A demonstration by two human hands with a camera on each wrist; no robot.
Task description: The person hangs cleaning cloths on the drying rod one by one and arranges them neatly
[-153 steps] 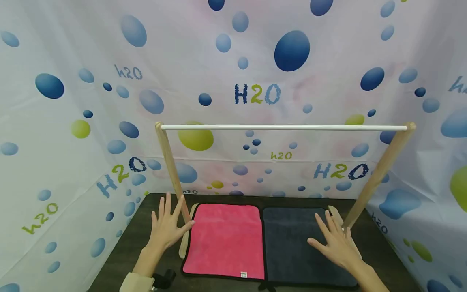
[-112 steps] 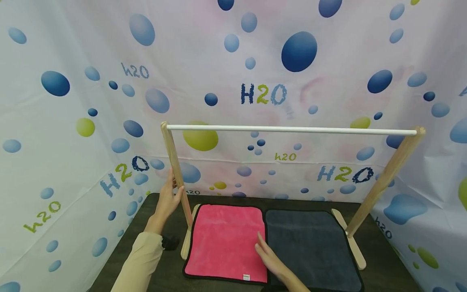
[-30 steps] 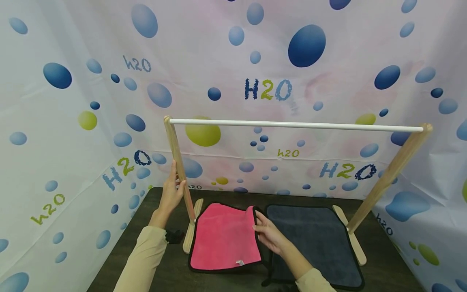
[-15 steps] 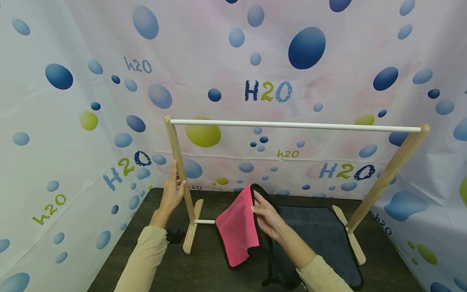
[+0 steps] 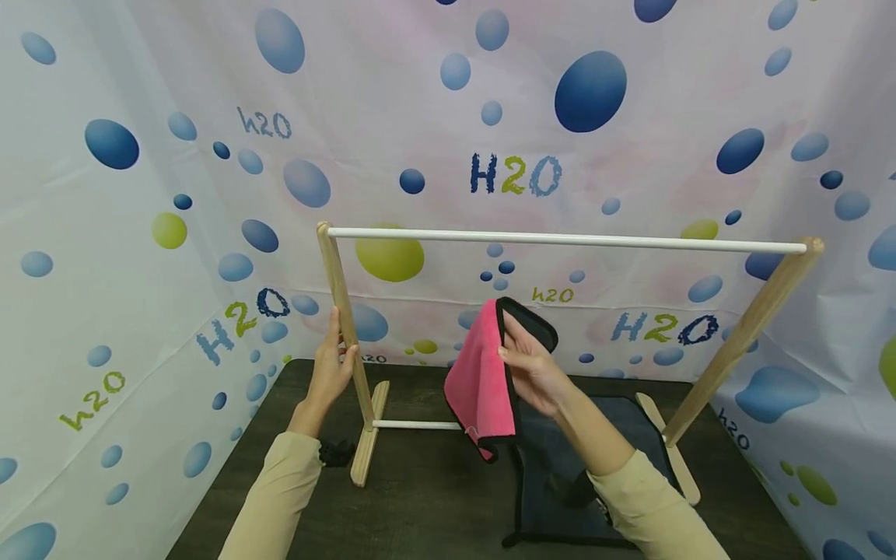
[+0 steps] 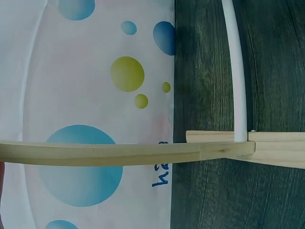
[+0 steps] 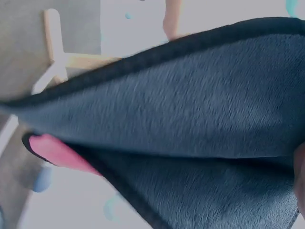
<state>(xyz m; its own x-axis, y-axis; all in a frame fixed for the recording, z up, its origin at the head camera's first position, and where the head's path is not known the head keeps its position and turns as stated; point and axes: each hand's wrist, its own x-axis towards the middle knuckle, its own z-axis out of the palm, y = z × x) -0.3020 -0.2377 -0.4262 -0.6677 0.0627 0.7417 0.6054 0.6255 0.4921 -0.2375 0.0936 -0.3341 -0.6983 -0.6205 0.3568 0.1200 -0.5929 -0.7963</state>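
Note:
My right hand (image 5: 535, 369) pinches the black-edged border of a pink cloth (image 5: 476, 377), which hangs in folds above the table. Its dark grey reverse side (image 7: 200, 100) fills much of the right wrist view, where only a bit of that hand shows at the right edge. With thumb and fingers, my left hand (image 5: 327, 377) holds the left wooden post (image 5: 339, 292) of a drying rack. The same post (image 6: 119, 153) crosses the left wrist view. A dark grey cloth (image 5: 560, 517) lies flat on the table, partly behind my right forearm.
The rack's white top rail (image 5: 574, 239) runs across to the right wooden post (image 5: 745, 334). A lower white rod (image 5: 420, 425) joins the left foot (image 5: 367, 455) near the dark tabletop (image 5: 420, 498). A bubble-printed curtain (image 5: 434, 155) hangs behind and at both sides.
My right hand took the pink cloth by its right border and raised it off the table, uncovering the lower rod. Earlier, my left hand moved onto the left post, where it has stayed.

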